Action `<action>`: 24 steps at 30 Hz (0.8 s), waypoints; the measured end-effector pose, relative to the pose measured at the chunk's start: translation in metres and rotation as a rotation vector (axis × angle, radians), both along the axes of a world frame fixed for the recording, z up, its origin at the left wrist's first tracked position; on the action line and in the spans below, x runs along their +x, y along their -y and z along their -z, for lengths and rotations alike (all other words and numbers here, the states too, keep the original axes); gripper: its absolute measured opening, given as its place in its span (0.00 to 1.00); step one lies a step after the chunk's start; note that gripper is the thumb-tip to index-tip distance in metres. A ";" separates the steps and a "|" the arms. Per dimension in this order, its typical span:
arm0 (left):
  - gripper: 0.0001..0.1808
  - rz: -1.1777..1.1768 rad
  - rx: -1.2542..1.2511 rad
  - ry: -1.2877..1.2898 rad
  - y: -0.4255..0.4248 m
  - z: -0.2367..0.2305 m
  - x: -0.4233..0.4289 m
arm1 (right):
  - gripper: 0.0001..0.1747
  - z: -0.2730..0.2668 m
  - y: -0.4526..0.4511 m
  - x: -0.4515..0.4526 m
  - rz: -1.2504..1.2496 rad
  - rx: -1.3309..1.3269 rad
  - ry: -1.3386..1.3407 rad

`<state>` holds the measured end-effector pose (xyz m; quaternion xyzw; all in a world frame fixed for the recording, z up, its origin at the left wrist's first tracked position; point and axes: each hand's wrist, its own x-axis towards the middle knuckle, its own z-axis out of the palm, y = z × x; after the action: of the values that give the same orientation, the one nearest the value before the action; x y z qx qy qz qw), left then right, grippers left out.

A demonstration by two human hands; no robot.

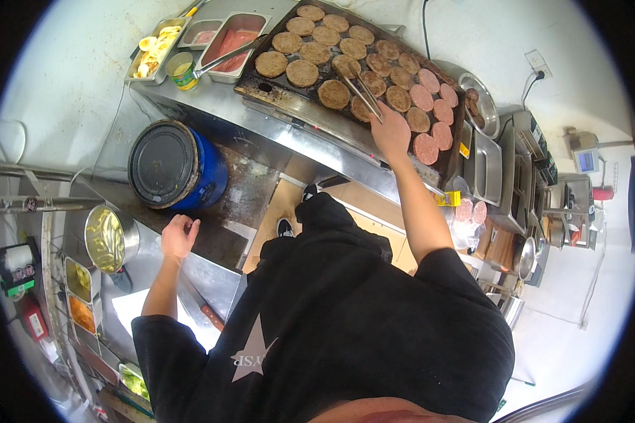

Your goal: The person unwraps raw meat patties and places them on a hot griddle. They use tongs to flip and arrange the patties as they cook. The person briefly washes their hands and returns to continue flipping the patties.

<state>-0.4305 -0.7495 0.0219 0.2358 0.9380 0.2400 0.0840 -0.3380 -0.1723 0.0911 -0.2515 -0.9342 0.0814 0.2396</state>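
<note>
My right hand [392, 132] grips a pair of metal tongs [368, 94] over the flat griddle [264, 97]. The tongs' tips reach a browned patty [345, 64], but whether they pinch it I cannot tell. Rows of browned patties, such as this one [302, 73], cover the left and middle of the griddle. Pink raw patties, one of them at the front [425, 148], lie at its right end. My left hand [179, 236] holds nothing, its fingers loosely curled, near the blue drum [211, 169] with a black lid.
Left of the griddle stand a tray of fried eggs [161, 47], a tray of sliced meat [238, 45], a can [182, 71] and a second pair of tongs [227, 57]. A knife [210, 315] lies on the counter behind my left arm. Steel pans [487, 169] stand to the right.
</note>
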 end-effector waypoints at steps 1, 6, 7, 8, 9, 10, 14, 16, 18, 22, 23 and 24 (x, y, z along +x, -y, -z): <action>0.15 -0.005 -0.002 0.005 0.000 0.000 0.000 | 0.20 -0.003 0.005 0.010 -0.049 -0.061 -0.109; 0.16 0.014 -0.008 0.007 0.001 0.003 -0.003 | 0.16 -0.018 0.054 0.094 0.313 -1.722 -0.196; 0.16 0.006 -0.020 0.017 0.002 0.003 -0.002 | 0.15 -0.016 0.059 0.095 0.359 -1.766 -0.215; 0.16 0.023 -0.015 0.023 0.002 0.003 -0.001 | 0.15 -0.014 0.065 0.098 0.374 -1.829 -0.241; 0.17 0.029 -0.021 0.024 0.002 0.003 -0.002 | 0.15 -0.009 0.068 0.096 0.324 -1.921 -0.270; 0.17 0.020 -0.041 0.020 0.001 0.003 -0.003 | 0.15 -0.003 0.068 0.088 0.362 -1.912 -0.293; 0.16 0.015 -0.036 0.033 0.000 0.000 -0.002 | 0.18 0.022 0.062 0.051 0.331 -1.773 -0.339; 0.16 -0.006 -0.040 0.045 0.000 -0.001 -0.002 | 0.19 0.024 0.060 0.042 0.222 -1.136 -0.293; 0.16 0.004 -0.014 0.020 0.000 -0.002 -0.002 | 0.21 0.016 0.057 0.041 0.132 -0.340 -0.173; 0.16 -0.022 -0.018 0.043 0.000 -0.002 -0.001 | 0.21 -0.008 0.051 0.040 0.036 0.090 0.111; 0.16 -0.010 -0.006 0.041 0.000 -0.001 -0.001 | 0.21 -0.011 0.051 0.040 0.047 0.068 0.177; 0.16 -0.012 -0.012 0.041 0.000 -0.001 -0.001 | 0.21 -0.013 0.051 0.040 0.029 0.077 0.193</action>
<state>-0.4317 -0.7499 0.0233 0.2249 0.9389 0.2395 0.1031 -0.2981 -0.2233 0.1041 -0.2621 -0.9517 0.0173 0.1591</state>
